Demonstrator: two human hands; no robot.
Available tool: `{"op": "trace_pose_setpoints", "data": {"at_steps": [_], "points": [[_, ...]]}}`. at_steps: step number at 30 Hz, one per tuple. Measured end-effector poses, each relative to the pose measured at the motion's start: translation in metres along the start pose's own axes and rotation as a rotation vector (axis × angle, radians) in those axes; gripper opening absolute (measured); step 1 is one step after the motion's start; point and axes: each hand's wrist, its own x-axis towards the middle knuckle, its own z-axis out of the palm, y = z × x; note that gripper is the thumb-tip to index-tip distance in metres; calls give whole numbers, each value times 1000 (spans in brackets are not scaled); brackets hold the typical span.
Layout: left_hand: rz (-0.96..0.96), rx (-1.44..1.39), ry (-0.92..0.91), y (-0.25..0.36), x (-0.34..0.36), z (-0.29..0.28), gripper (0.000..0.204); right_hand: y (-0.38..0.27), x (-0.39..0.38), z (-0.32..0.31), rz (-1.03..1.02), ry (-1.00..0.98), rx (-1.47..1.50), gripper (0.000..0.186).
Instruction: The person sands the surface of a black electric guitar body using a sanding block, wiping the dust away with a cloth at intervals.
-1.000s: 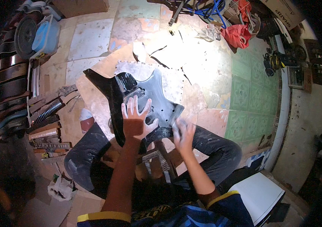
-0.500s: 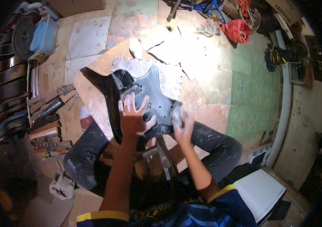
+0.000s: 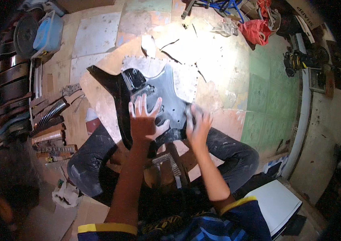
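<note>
A glossy black electric guitar body (image 3: 165,86), with pointed horns, cut-out cavities and small holes, lies before me between my bent legs. Pale dust films much of its top. My left hand (image 3: 144,120) rests flat on it with fingers spread, beside a cavity. At the body's right edge my right hand (image 3: 198,124) is bent and partly smeared by motion. Its fingers are curled round something greyish and dark that I cannot make out, pressed against the edge.
Pale boards (image 3: 98,96) lie under the guitar body. Several guitar necks and tools (image 3: 52,112) lie on the left, with a stack of dark guitar bodies (image 3: 10,86) and a blue tub (image 3: 47,34) beyond. A red bag (image 3: 255,32) sits at the far right; a white panel (image 3: 273,205) is near right.
My right hand has moved slightly right along the guitar body's edge. The whole scene has shifted a little right in view. My left hand stays spread on the body.
</note>
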Motion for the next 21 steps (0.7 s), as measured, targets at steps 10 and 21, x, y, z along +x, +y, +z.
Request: {"op": "trace_pose_setpoints", "data": {"at_steps": [10, 21], "points": [[4, -15, -4, 3, 2, -1, 92, -6, 22, 1, -7, -6, 29, 45], [-3, -2, -6, 1, 0, 0, 91, -20, 37, 5, 6, 7, -7, 46]]}}
